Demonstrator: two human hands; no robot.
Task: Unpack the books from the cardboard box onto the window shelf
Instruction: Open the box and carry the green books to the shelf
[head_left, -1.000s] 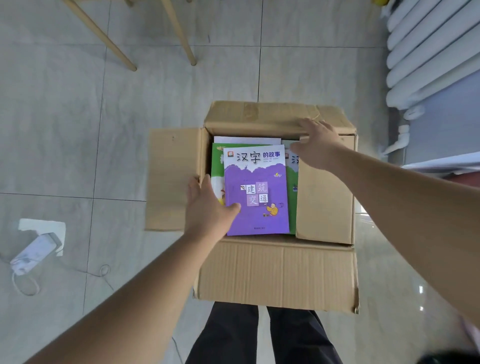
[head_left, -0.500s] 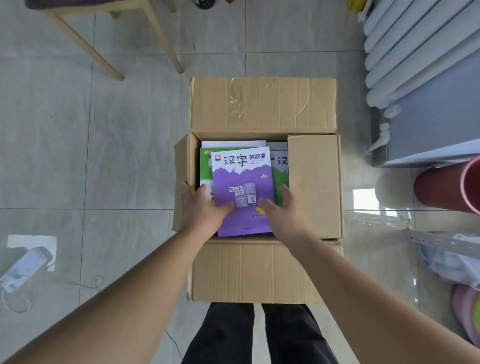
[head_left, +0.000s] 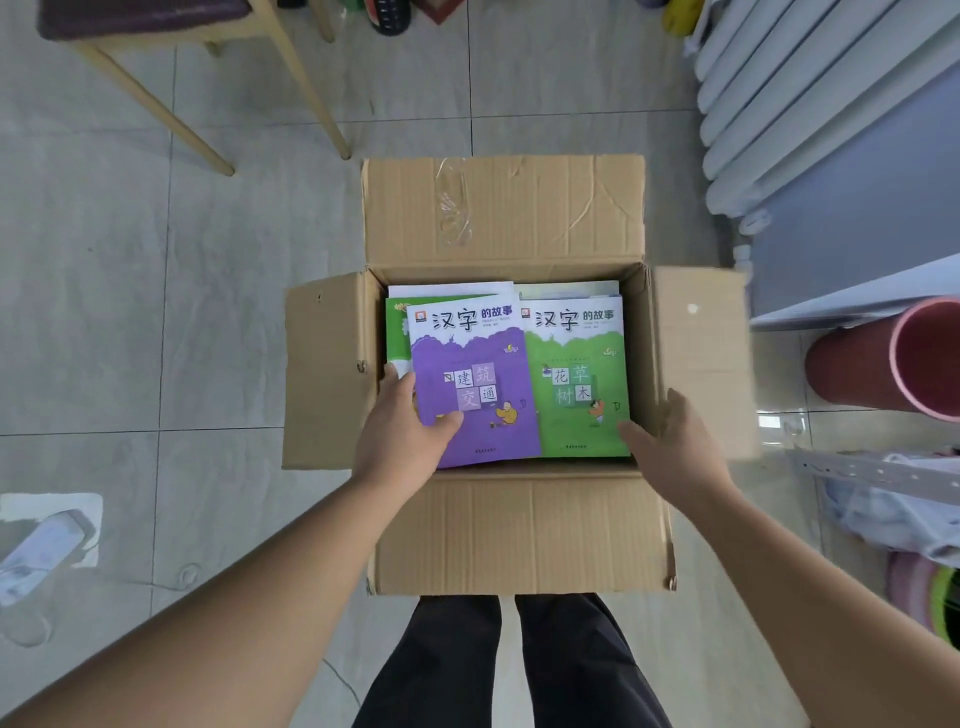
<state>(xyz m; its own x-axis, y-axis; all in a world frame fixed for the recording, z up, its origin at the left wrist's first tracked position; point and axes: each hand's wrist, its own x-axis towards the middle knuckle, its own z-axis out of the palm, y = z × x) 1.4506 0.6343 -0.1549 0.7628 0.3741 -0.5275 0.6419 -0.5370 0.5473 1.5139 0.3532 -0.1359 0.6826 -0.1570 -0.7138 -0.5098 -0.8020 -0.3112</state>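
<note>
right box flap (head_left: 698, 358) blurred, chair (head_left: 156, 21) cut off

Pale grey floor tiles (head_left: 156, 312); a wooden chair (head_left: 171, 62) stands far left, a white radiator (head_left: 810, 104) far right.

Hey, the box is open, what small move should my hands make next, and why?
Probably lift the purple book out with the left hand, which pinches its near left corner: that book tops the pile and the cardboard box's flaps are folded out. The right hand is open by the green book.
</note>
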